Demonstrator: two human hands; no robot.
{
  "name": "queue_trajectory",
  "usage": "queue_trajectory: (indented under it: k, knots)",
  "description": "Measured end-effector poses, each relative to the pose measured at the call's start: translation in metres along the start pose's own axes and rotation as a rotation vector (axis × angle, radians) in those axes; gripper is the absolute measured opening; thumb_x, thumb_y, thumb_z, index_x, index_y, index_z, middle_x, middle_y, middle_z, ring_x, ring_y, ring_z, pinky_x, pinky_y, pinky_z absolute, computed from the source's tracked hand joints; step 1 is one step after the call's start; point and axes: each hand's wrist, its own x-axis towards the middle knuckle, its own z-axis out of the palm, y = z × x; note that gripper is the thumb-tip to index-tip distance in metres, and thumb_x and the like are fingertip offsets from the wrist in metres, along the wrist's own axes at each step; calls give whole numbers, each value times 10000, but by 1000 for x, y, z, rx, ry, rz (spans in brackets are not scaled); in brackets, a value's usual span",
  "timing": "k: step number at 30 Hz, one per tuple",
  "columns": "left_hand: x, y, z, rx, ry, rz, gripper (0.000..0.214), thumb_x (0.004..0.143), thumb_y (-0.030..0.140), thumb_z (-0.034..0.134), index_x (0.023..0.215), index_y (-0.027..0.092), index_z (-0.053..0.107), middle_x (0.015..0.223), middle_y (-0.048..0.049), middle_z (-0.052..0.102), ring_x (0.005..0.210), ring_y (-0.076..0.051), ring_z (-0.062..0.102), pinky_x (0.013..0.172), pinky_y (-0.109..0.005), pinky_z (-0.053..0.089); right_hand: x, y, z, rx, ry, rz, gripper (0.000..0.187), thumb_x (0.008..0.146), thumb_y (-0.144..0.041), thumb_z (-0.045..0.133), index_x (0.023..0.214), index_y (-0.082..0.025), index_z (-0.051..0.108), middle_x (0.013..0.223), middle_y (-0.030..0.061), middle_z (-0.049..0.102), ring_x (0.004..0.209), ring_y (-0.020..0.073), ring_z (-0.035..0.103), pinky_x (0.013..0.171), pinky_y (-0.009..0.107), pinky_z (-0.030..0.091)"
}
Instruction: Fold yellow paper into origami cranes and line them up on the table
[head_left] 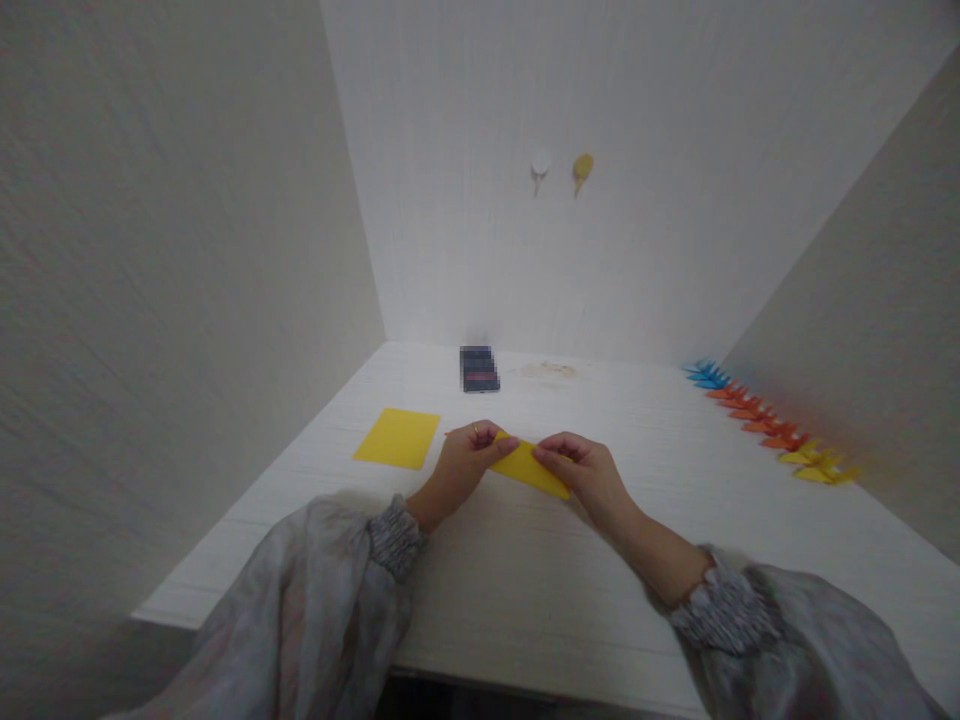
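A folded yellow paper (529, 467) lies on the white table (525, 580) between both hands. My left hand (466, 462), with a ring on one finger, pinches its left end with closed fingers. My right hand (585, 470) pinches its right part, fingers pressed together on the paper. A flat square sheet of yellow paper (397, 438) lies on the table to the left of my left hand.
A dark phone-like object (478, 369) lies at the back of the table. A row of folded paper figures, blue (705, 376), orange (757, 417) and yellow (821, 464), runs along the right wall. Two hooks (561, 170) hang on the back wall.
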Motion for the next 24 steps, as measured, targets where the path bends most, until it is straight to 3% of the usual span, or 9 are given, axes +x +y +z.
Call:
queue_trajectory:
  k: [24]
  knots:
    - [0,0,0,-11,-5,1,250,620,360,621,620,132,519,549,44,485,510,-58,429,493,-187,331,1,1,0,26,8,19,203,551,-325,684,630,-159,599,583,-6,588,502,92,495,474,224,371]
